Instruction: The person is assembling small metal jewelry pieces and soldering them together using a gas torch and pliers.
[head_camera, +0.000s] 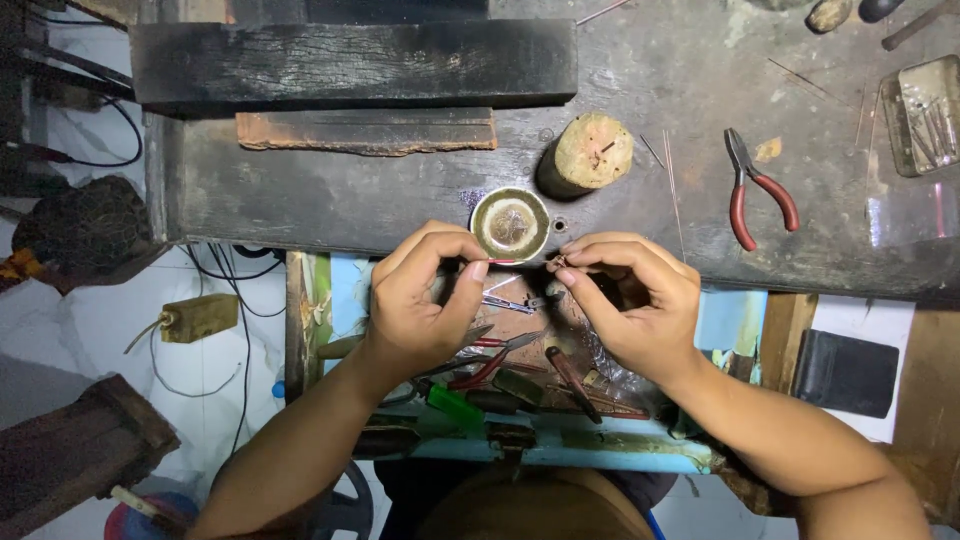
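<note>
My left hand (425, 295) pinches a thin metal rod or tool with a reddish part (505, 262) between thumb and fingers, pointing right. Fingertips of my right hand (635, 300) pinch a tiny metal piece (556, 263). The rod's tip meets that piece just below a small round metal dish (510, 223) at the bench edge. Both hands hover over an open blue drawer (560, 445) holding pliers, tweezers (510, 303) and other small tools.
A dark worn workbench (330, 190) carries a charred wood block (350, 62), a cylindrical wooden stump (590, 152), red-handled pliers (755, 190), thin wires and a small tray of pins (925, 115) at right. Cables and a wooden block lie on the white floor at left.
</note>
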